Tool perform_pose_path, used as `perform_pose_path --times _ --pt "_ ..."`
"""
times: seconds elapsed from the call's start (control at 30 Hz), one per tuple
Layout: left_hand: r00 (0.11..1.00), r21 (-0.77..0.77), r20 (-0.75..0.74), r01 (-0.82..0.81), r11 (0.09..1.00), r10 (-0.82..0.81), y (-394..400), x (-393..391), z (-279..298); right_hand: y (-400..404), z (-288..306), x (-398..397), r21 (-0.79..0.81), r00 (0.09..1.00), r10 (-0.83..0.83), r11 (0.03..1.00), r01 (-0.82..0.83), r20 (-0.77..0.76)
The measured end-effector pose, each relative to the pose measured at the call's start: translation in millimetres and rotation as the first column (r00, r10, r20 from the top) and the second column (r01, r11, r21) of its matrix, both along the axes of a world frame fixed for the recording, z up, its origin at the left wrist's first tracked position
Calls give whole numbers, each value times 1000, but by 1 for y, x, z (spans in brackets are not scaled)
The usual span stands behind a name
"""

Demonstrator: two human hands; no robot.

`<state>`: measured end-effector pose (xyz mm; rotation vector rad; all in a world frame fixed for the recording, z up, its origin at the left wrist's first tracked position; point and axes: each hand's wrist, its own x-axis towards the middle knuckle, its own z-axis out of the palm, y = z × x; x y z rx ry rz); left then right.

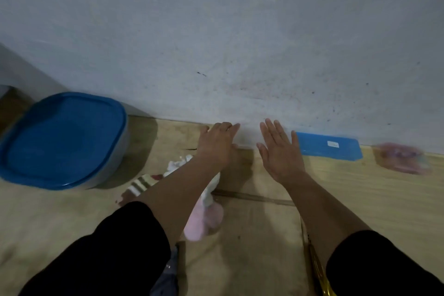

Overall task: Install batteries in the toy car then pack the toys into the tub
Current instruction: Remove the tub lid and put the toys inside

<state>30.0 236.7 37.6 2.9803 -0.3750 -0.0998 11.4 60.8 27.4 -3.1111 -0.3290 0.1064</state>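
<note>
A tub with a blue lid (63,139) stands closed on the floor at the left, by the wall. My left hand (217,143) and my right hand (280,149) reach forward side by side above the floor near the wall, fingers straight, holding nothing. Under my left forearm lie soft toys: a white and pink plush (204,221) and a striped piece (140,185). A pink toy (402,157), blurred, lies at the right by the wall. No toy car or batteries can be made out.
A flat blue box (330,149) lies along the wall just right of my right hand. The grey wall (240,43) fills the upper view. A gold object (320,276) shows at the bottom right. The floor is light wood.
</note>
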Motion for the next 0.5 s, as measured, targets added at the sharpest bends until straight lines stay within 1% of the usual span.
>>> perform_pose_path --times 0.03,0.13,0.2,0.33,0.4,0.5 --pt "999 -20 27 -43 999 44 12 -9 6 7 8 -1 11 999 28 1000 -29 30" --pt "984 -44 61 -166 985 169 57 -41 28 38 27 -8 34 989 146 989 -147 33" --pt "967 -31 40 -250 968 251 93 -65 45 69 39 -18 45 972 231 971 -233 44" --pt "915 27 55 -402 915 400 163 -114 69 136 53 -43 28 922 375 925 -380 98" --pt "892 27 39 -452 892 451 195 -137 73 171 61 -55 11 901 424 904 -427 91" --pt "889 83 37 -457 885 456 238 -158 69 224 68 -73 21 867 484 872 -490 113"
